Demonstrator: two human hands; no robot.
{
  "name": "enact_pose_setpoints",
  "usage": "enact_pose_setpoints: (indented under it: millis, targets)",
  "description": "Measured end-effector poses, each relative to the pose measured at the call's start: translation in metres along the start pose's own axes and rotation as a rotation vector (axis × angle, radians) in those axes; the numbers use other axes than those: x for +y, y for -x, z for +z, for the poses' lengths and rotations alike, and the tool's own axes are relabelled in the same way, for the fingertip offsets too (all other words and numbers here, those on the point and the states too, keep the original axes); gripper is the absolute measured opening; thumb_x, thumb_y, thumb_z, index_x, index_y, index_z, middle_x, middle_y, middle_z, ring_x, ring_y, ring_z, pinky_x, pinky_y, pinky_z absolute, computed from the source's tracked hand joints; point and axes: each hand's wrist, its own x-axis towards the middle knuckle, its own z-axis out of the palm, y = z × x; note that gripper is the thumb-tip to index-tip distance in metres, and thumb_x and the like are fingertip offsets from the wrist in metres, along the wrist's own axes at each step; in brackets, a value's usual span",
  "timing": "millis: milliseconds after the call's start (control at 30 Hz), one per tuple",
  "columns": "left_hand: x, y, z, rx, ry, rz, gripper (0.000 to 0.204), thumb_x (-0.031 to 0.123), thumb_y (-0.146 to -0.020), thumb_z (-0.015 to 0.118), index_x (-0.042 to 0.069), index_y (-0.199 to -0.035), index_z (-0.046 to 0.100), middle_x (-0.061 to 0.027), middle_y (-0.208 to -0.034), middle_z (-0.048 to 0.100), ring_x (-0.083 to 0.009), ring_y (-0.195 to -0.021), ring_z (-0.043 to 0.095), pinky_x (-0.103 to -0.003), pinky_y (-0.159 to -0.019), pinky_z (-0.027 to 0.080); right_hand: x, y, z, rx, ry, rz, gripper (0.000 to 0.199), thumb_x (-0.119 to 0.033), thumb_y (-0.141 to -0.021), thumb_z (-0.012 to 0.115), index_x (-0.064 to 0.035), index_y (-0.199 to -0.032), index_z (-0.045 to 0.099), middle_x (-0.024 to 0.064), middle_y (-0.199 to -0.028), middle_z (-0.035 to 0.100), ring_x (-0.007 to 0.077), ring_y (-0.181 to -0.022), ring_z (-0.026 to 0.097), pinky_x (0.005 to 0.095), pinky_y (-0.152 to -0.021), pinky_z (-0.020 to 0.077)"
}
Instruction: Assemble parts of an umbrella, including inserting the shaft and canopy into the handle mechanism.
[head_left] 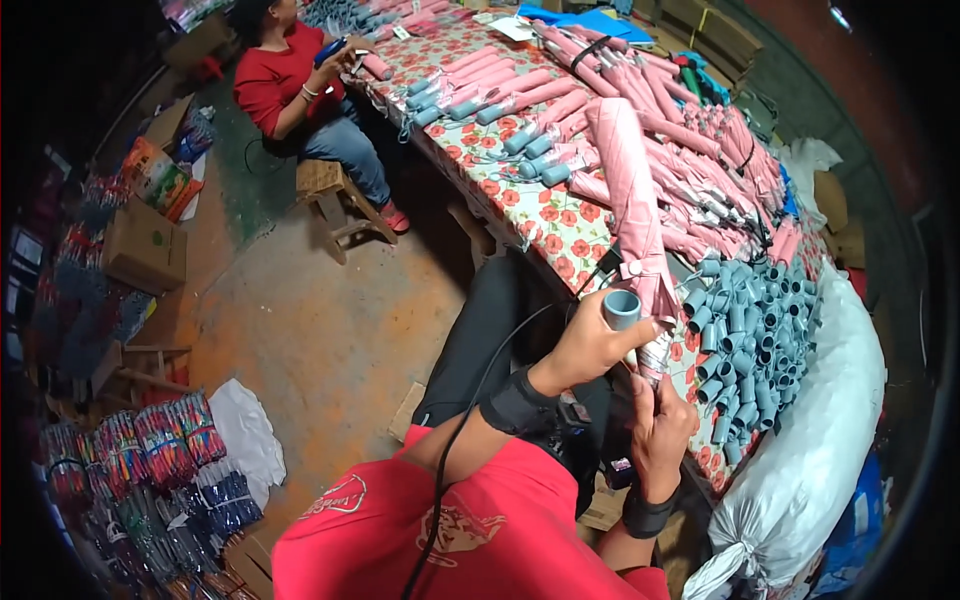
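Observation:
A folded pink umbrella [628,190] stands out from my hands toward the far side, over the edge of the table. My left hand [588,345] is closed around a grey plastic umbrella handle [621,307] with its round hollow end facing up. The left thumb reaches across to the umbrella's lower part. Just below, my right hand [662,428] pinches the white-and-silver lower end of the umbrella between thumb and fingers. Beside it on the table lies a heap of loose grey handles [755,345].
Several pink umbrellas [510,92] with grey handles lie along the flowered tablecloth [565,228]. Tied pink bundles [705,190] are piled behind. A long white sack [815,400] leans at the right. A person in red [290,75] sits on a wooden stool [335,190] at far left.

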Motion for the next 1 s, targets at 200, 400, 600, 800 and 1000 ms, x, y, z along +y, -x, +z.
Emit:
enact_pose_setpoints:
  millis: [200, 400, 600, 800, 1000]
  targets:
    - [0.024, -0.022, -0.067, 0.393, -0.032, 0.071, 0.01, 0.008, -0.088, 0.074, 0.004, -0.091, 0.064, -0.0008, -0.077, 0.064, -0.0085, -0.066, 0.053, -0.02, -0.063, 0.044, 0.011, 0.019, -0.029, -0.494, -0.23, 0.168, 0.03, -0.017, -0.096, 0.068, 0.0019, -0.074, 0.062, 0.0136, -0.062, 0.058, 0.0266, -0.048, 0.04, 0.0363, -0.051, 0.0401]
    - [0.015, -0.029, -0.07, 0.359, -0.168, 0.179, 0.015, 0.012, -0.092, 0.074, 0.0, -0.095, 0.066, -0.0018, -0.077, 0.066, -0.0082, -0.065, 0.055, -0.022, -0.061, 0.047, 0.021, 0.038, 0.026, -0.304, -0.255, -0.04, 0.017, -0.014, -0.098, 0.063, 0.002, -0.1, 0.069, 0.0126, -0.073, 0.066, 0.031, -0.058, 0.052, 0.0386, -0.058, 0.0459]
    - [0.02, -0.013, -0.028, 0.035, -0.135, 0.067, 0.024, 0.017, -0.092, 0.078, 0.0, -0.103, 0.065, -0.0018, -0.083, 0.066, -0.0087, -0.07, 0.057, -0.023, -0.066, 0.048, 0.011, 0.033, 0.01, -0.228, -0.256, 0.345, 0.025, -0.007, -0.099, 0.059, 0.0028, -0.122, 0.064, 0.0099, -0.081, 0.069, 0.0246, -0.058, 0.056, 0.0362, -0.057, 0.0455]
    - [0.007, -0.012, -0.011, -0.27, -0.154, -0.192, 0.024, 0.015, -0.092, 0.078, 0.002, -0.107, 0.064, -0.0024, -0.09, 0.067, -0.011, -0.072, 0.059, -0.023, -0.07, 0.05, 0.031, 0.022, -0.009, 0.354, -0.685, 0.247, 0.038, -0.005, -0.103, 0.053, 0.0034, -0.141, 0.053, 0.0063, -0.082, 0.064, 0.0097, -0.059, 0.048, 0.0224, -0.054, 0.0397]
    - [-0.025, -0.014, -0.006, -0.625, -0.209, -0.097, 0.027, 0.001, -0.089, 0.071, 0.002, -0.115, 0.065, -0.0047, -0.1, 0.068, -0.0129, -0.083, 0.061, -0.023, -0.078, 0.049, 0.001, -0.01, -0.05, 0.484, -0.837, 0.088, 0.055, 0.001, -0.103, 0.05, 0.0013, -0.155, 0.033, 0.0125, -0.091, 0.068, 0.0158, -0.065, 0.059, 0.0259, -0.062, 0.0513]
